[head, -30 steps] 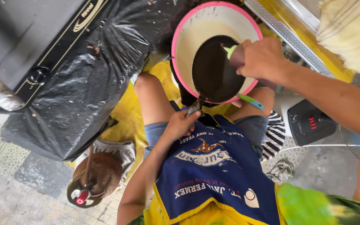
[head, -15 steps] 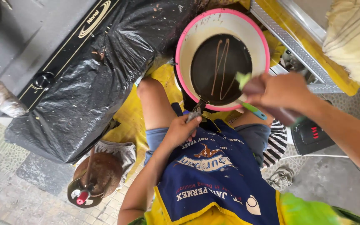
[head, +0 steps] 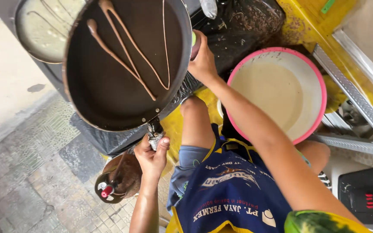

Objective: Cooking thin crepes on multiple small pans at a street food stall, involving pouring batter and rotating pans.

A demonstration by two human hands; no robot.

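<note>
Pan [head: 121, 64] sits raised and tilted toward the camera, dark inside, with thin brown batter lines looping across its base. My left hand [head: 152, 153] is closed tight around the pan handle just under the rim. My right hand [head: 203, 60] is closed on a small dark bottle with a green tip [head: 194, 43] at the pan's right edge.

Judgement on the step: the lines are thin and still wet, so I hold the pan steady and level it before adding more, or they will run together. I keep the tip close to the surface and squeeze evenly, moving the wrist and not the pan. The left grip sits close to the metal; I would take care there if the pan is hot.

Bowl [head: 277, 92], pink-rimmed and holding pale batter, stands near my right knee.

Limits of view: the bottle is mostly covered by my fingers. A second round pan [head: 39, 30] with pale contents is half behind the first. The burner [head: 117, 181] near the floor is partly hidden, flame not discernible.
</note>
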